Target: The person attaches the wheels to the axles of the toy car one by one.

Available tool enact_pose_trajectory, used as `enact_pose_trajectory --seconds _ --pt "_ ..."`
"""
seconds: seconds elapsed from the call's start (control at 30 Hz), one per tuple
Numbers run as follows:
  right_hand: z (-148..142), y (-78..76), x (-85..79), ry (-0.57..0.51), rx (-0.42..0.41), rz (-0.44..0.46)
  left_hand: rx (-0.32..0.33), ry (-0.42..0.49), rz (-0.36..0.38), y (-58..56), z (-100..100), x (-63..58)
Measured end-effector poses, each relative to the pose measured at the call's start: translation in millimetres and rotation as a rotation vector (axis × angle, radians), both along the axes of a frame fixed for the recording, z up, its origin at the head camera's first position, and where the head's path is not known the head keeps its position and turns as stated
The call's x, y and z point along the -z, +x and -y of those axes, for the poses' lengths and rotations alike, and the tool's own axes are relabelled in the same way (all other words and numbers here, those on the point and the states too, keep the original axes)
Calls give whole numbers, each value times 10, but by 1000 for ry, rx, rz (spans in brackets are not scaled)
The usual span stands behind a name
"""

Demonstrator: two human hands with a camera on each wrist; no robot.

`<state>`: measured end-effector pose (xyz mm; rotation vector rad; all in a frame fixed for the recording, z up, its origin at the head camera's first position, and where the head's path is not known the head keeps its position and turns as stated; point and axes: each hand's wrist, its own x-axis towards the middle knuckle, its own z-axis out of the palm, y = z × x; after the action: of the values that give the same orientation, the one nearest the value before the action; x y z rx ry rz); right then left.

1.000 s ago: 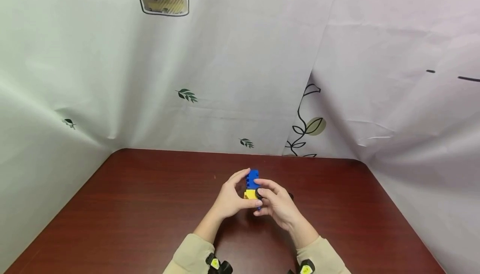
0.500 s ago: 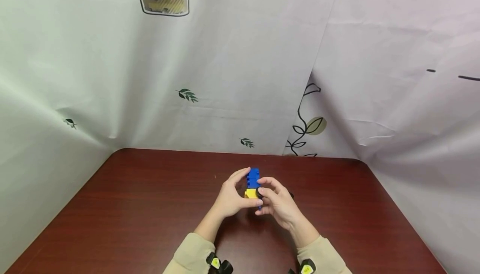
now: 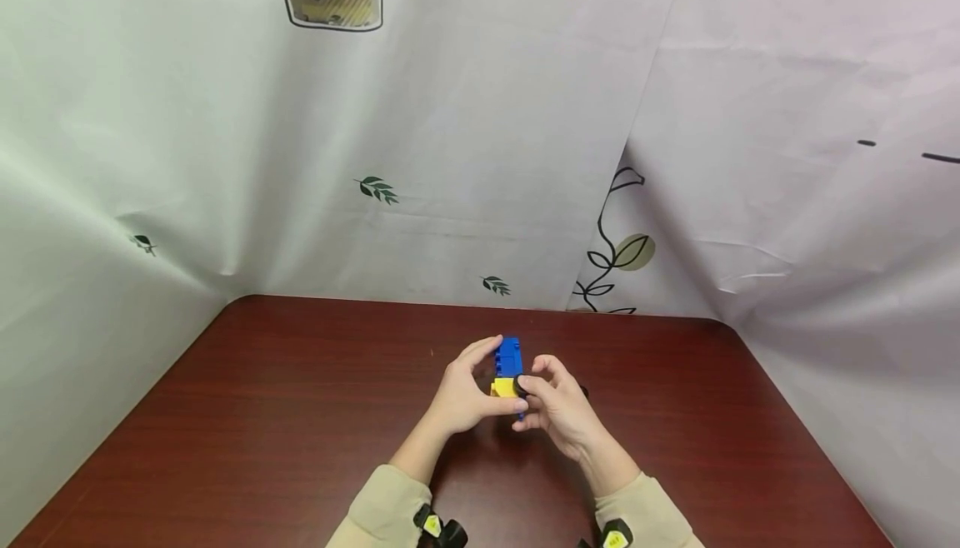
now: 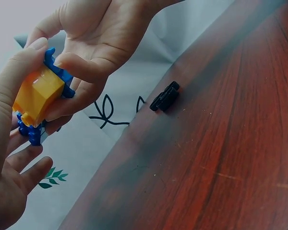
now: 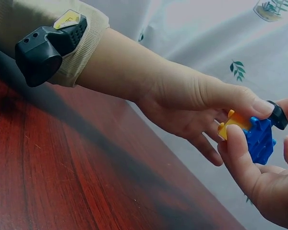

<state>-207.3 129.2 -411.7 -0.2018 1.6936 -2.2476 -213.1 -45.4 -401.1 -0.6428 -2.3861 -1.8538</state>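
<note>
In the head view, even pressure kept square to the yellow plastic block (image 3: 504, 388) would likely serve best, the left hand (image 3: 465, 394) curving in a wide C around it and the blue plastic piece (image 3: 508, 356) beyond it, the right hand (image 3: 564, 411) narrowly pinching the small round black part (image 3: 521, 384) beside it. The left wrist view shows a loose black plastic piece (image 4: 164, 98) well apart from the block, on the red-brown table (image 4: 221, 158). In the right wrist view, fingers partly hide the black part's seating.
</note>
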Motion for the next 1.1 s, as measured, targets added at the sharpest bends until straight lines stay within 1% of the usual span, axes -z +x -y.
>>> enact_pose_trajectory --seconds 0.2,0.47,0.57,0.8,1.1 --pt "0 6 1 -6 -6 -2 -8 0 9 8 -1 -10" --pt "-1 9 6 6 9 0 9 5 -23 15 -2 -20" --pt "-1 7 11 9 15 -2 12 2 -22 15 -1 -21" --pt "3 -1 17 10 14 -9 6 -11 -2 11 0 -6" --pt "15 -3 21 13 13 -1 2 -22 -18 7 6 8"
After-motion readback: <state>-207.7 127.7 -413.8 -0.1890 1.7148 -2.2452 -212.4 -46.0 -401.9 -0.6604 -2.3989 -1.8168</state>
